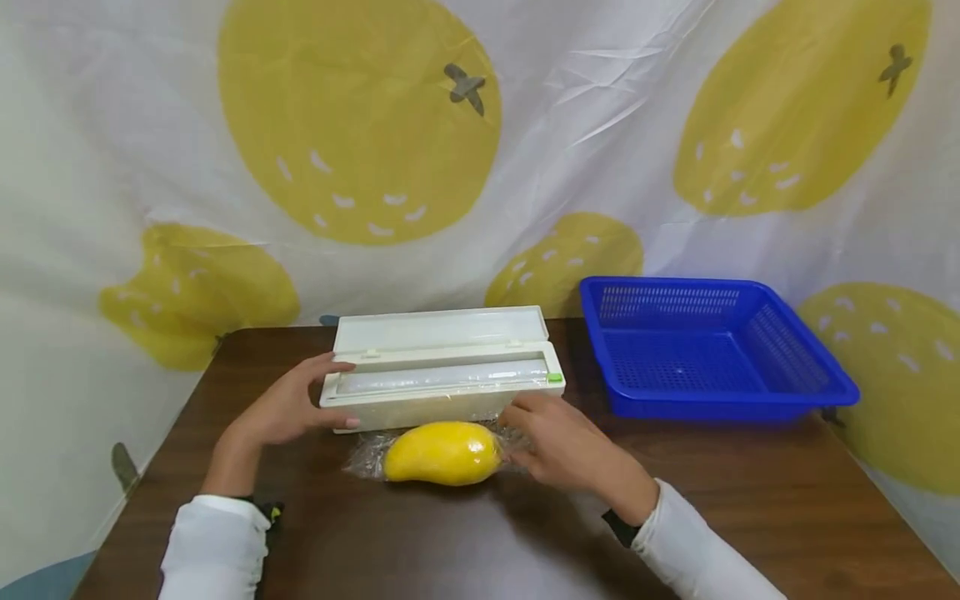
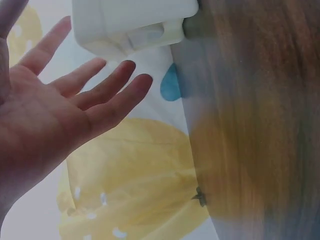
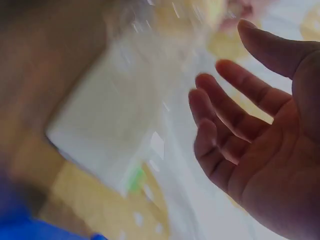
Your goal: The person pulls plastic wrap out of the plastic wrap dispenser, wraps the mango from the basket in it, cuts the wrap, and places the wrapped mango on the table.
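Observation:
A yellow mango in clear plastic wrap lies on the table in front of a white cling film box. The box lid is raised, showing a film roll inside. At the box's left end is my left hand, fingers spread, with thumb and fingertips right at its edges. My right hand is beside the mango's right end, close to the wrap there. In the right wrist view its fingers are loosely bent with nothing between them, and the box is blurred.
A blue plastic basket with perforated sides stands at the back right of the dark wooden table. A green piece sits on the box's right end. Behind the table hangs a fruit-patterned cloth.

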### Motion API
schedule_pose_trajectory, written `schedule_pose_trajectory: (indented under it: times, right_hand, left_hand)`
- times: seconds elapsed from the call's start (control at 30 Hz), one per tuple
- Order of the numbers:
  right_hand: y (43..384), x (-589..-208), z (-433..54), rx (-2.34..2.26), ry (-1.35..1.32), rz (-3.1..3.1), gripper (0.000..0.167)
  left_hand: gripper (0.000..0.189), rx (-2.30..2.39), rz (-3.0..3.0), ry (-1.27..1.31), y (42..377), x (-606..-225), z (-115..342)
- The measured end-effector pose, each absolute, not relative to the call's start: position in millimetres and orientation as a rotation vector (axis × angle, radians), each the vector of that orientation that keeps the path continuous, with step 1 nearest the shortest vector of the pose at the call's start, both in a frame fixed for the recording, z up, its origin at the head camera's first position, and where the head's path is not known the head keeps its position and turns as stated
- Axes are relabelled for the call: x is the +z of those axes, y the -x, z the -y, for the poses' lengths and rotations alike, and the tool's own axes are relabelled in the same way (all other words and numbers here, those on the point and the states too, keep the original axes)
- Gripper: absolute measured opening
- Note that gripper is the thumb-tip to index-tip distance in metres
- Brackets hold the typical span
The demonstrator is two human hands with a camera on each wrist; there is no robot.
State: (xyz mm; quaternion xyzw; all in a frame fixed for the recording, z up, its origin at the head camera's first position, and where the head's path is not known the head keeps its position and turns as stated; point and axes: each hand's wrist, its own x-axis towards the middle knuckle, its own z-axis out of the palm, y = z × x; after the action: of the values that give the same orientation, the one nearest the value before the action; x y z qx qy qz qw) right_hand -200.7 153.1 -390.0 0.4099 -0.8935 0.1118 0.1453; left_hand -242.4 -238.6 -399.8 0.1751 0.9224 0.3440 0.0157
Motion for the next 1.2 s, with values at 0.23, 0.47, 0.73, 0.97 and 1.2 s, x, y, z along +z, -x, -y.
schedule_pose_trajectory:
  times: [0.23,0.47,0.73,0.97,1.2]
  right_hand:
    - [196,-407,-144,0.278,-1.129,2.518,0.036]
    - [223,-376,-138,0.342,-1.013,2.541,0.032]
    - [263,-378,-107,0.122,-0.996,2.773,0.033]
    - [261,-386,-105,0.167,-1.005,2.719,0.017]
    - [249,-384,-107,0.298,-1.131,2.572,0.008]
  left_hand:
    - [0.097,1.032,-2.856,-0.500,233,-386,244]
    - [0.066,0.824,-3.087,-0.540,211,-358,205]
    - [0.041,0.488,-3.115,-0.714,230,-379,134]
    - [0.027,0.516,-3.114,-0.699,231,-385,131]
    - [0.045,0.492,-3.029,-0.787,214,-382,127]
